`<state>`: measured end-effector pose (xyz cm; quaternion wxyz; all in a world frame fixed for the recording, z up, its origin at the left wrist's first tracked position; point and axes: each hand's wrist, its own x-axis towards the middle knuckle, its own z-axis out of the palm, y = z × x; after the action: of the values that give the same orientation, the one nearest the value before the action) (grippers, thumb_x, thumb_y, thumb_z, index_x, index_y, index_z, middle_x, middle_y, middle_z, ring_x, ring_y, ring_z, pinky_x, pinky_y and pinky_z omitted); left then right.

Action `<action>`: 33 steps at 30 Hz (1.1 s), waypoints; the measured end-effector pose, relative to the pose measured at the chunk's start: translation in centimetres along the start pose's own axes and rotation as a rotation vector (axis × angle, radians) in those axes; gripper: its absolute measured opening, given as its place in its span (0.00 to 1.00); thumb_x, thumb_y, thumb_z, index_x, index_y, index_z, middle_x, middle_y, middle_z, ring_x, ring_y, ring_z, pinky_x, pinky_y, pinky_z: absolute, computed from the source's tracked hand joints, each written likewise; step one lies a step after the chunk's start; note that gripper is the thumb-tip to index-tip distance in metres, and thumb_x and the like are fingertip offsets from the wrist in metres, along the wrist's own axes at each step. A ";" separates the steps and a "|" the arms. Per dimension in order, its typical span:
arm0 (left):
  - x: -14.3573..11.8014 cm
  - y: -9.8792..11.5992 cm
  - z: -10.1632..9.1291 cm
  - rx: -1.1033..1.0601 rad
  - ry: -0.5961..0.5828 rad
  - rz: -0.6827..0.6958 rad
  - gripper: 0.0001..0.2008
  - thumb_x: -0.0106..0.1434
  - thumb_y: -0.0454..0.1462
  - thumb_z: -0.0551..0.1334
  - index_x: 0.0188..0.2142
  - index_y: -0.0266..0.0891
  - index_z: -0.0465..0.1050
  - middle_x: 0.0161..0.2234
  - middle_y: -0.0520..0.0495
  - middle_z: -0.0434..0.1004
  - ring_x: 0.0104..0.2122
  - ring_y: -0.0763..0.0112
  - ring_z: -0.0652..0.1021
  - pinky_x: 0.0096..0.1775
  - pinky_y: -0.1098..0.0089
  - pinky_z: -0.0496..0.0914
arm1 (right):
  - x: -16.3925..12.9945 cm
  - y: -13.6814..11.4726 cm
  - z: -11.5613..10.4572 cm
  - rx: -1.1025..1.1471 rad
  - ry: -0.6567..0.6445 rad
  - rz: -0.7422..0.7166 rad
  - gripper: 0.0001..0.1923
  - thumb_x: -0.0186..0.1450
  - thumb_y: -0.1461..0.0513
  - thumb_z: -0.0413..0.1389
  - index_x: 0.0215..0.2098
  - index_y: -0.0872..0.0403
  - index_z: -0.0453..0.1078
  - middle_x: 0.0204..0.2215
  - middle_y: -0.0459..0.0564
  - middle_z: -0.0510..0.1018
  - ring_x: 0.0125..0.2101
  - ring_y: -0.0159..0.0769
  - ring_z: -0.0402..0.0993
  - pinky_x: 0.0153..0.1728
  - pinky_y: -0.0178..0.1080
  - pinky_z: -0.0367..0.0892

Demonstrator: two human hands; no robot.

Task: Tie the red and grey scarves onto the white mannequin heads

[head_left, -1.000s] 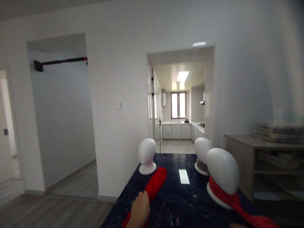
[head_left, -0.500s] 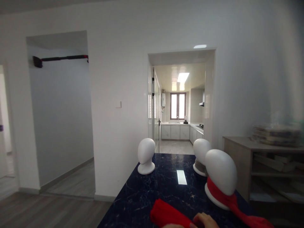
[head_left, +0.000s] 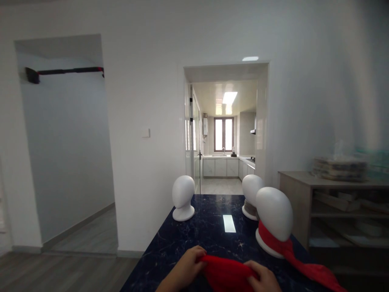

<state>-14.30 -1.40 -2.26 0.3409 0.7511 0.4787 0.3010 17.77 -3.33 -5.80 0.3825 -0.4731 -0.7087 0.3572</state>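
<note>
A red cloth [head_left: 226,269] stretches between my two hands over the near part of the dark blue marbled table [head_left: 209,235]. My left hand [head_left: 190,265] pinches its left end, and my right hand [head_left: 263,278] grips its right end. The cloth's lower part runs out of the picture. Just beyond my right hand stands a white mannequin head [head_left: 275,213] with a red scarf [head_left: 273,241] around its neck. One end of that scarf trails right and down along the table.
A second white mannequin head [head_left: 252,188], with a grey-brown band round its neck, stands behind the nearest one. Another white head [head_left: 183,196] is at the table's far left corner. Right of the table, a shelf unit [head_left: 294,178] carries a tissue box [head_left: 340,167]. A kitchen doorway lies beyond.
My left hand has come up into clear view on the cloth's left end. The cloth is now spread between both hands. The whole view has shifted slightly to the right.
</note>
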 end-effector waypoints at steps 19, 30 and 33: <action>2.2 6.4 -7.7 -1.017 -0.269 -0.011 0.25 0.57 0.38 0.77 0.53 0.35 0.80 0.45 0.42 0.83 0.37 0.70 0.81 0.40 0.73 0.74 | 3.7 -3.5 -6.0 0.828 -0.013 0.152 0.14 0.61 0.56 0.68 0.43 0.54 0.78 0.36 0.50 0.87 0.35 0.39 0.84 0.40 0.39 0.76; 1.8 6.0 -11.3 -0.554 -0.225 -0.063 0.29 0.51 0.36 0.74 0.54 0.44 0.75 0.32 0.56 0.77 0.23 0.79 0.70 0.26 0.76 0.63 | 4.0 -3.0 -5.8 0.635 -0.002 0.238 0.19 0.62 0.46 0.62 0.41 0.50 0.72 0.12 0.32 0.61 0.12 0.25 0.46 0.13 0.31 0.51; 1.2 6.9 -13.2 -0.086 -0.185 -0.157 0.27 0.46 0.34 0.73 0.48 0.41 0.79 0.37 0.52 0.82 0.34 0.65 0.79 0.34 0.71 0.69 | 4.0 -2.3 -7.4 0.398 0.089 0.145 0.18 0.63 0.45 0.58 0.38 0.50 0.72 0.16 0.38 0.70 0.15 0.30 0.61 0.18 0.33 0.57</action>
<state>-20.59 0.54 11.11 0.4380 0.7206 0.4892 0.2227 22.35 0.85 0.40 0.4727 -0.4534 -0.5704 0.4955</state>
